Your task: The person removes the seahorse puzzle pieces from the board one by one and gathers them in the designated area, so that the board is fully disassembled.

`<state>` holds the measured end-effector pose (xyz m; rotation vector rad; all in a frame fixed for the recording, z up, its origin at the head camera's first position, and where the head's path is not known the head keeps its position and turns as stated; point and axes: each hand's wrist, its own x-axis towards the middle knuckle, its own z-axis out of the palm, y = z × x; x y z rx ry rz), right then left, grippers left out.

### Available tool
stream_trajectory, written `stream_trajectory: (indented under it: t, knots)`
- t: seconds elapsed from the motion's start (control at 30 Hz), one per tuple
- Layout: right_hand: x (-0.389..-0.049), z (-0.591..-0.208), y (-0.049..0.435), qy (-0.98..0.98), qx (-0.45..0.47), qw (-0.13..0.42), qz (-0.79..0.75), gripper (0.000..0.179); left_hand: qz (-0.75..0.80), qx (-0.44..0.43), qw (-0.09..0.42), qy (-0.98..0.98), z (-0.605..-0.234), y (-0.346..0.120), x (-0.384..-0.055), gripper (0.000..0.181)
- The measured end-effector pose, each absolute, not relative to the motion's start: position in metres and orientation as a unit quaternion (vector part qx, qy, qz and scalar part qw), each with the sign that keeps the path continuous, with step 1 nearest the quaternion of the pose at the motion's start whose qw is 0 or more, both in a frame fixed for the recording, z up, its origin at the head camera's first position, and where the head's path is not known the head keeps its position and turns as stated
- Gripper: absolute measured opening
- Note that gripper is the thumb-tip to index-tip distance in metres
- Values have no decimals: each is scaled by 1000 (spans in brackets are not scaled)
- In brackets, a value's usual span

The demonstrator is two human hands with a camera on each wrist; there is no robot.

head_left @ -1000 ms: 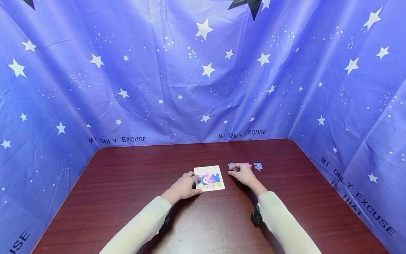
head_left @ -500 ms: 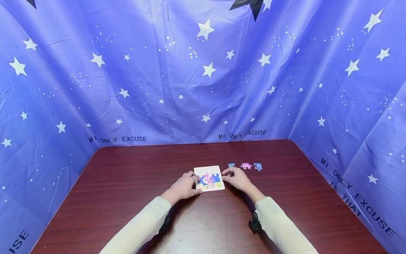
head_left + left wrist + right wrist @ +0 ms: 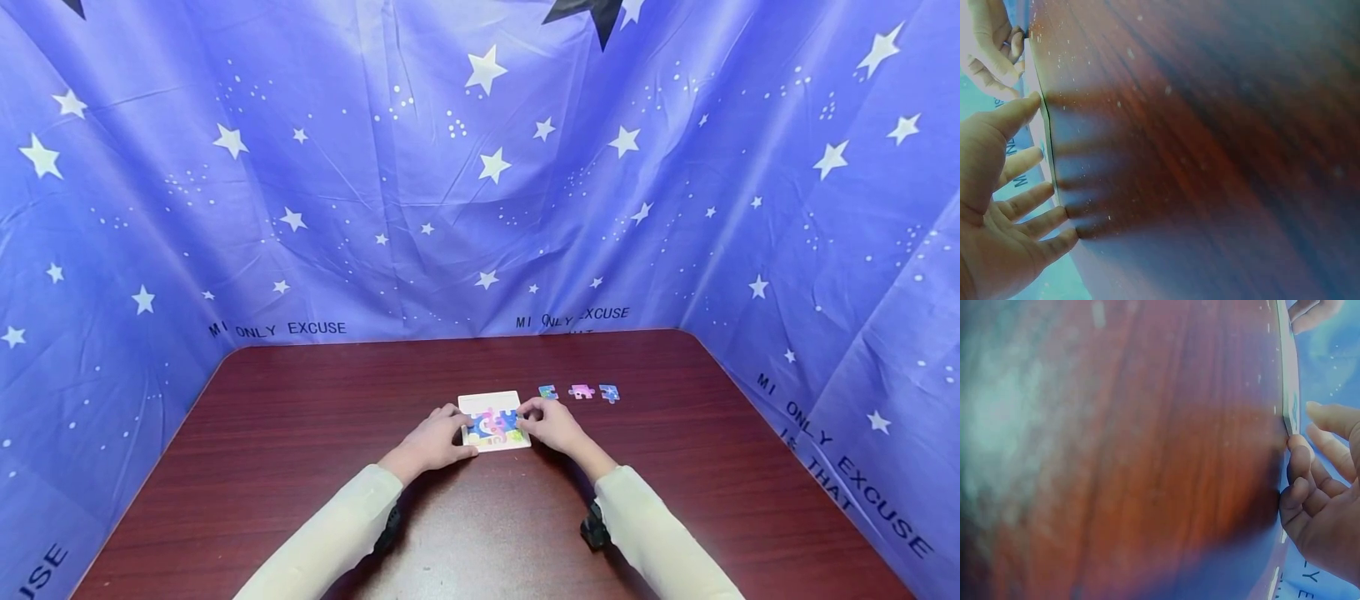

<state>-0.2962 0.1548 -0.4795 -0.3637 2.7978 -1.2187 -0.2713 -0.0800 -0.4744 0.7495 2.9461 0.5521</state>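
Note:
A pale square jigsaw board (image 3: 487,400) lies on the table, with blue, pink and yellow puzzle pieces (image 3: 492,425) filling its nearer part. Its far strip is bare. My left hand (image 3: 432,442) rests at the board's left side. In the left wrist view the spread fingers (image 3: 1041,195) and thumb lie along the board's edge. My right hand (image 3: 555,423) touches the right side, thumb and forefinger tips over the blue piece there. From the right wrist, the other fingers (image 3: 1300,462) look bent beneath, and nothing shows between thumb and forefinger.
Three loose jigsaw pieces lie in a row beyond my right hand: a blue-green one (image 3: 548,392), a pink one (image 3: 581,392) and a blue one with a star (image 3: 610,392). The dark red wooden table (image 3: 337,392) meets a blue star-patterned curtain (image 3: 420,183) at the back and sides.
My right hand has moved left and slightly nearer, from beside the loose pieces onto the board's right edge. The three loose pieces now show fully. My left hand has stayed in place.

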Motion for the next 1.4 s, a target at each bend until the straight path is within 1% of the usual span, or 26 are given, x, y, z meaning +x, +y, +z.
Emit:
stream_trajectory:
  t: [0.17, 0.47, 0.73, 0.93, 1.13, 1.4]
  knots:
    - [-297, -480, 154, 912, -117, 31, -392, 17, 178, 239, 28, 954, -474, -80, -270, 49]
    - [-301, -488, 154, 915, -113, 23, -386, 17, 186, 241, 12, 952, -473, -80, -270, 49]
    - [-300, -487, 153, 917, -107, 24, -384, 18, 186, 250, 13, 950, -473, -80, -269, 51]
    - [-300, -488, 154, 919, -106, 22, -378, 21, 176, 272, 9, 946, -474, -77, -269, 51]
    - [-301, -489, 154, 920, -104, 32, -375, 24, 150, 298, -3, 943, -475, -72, -269, 49]
    - [-302, -487, 154, 921, -101, 47, -373, 25, 126, 321, -17, 938, -478, -66, -268, 42]
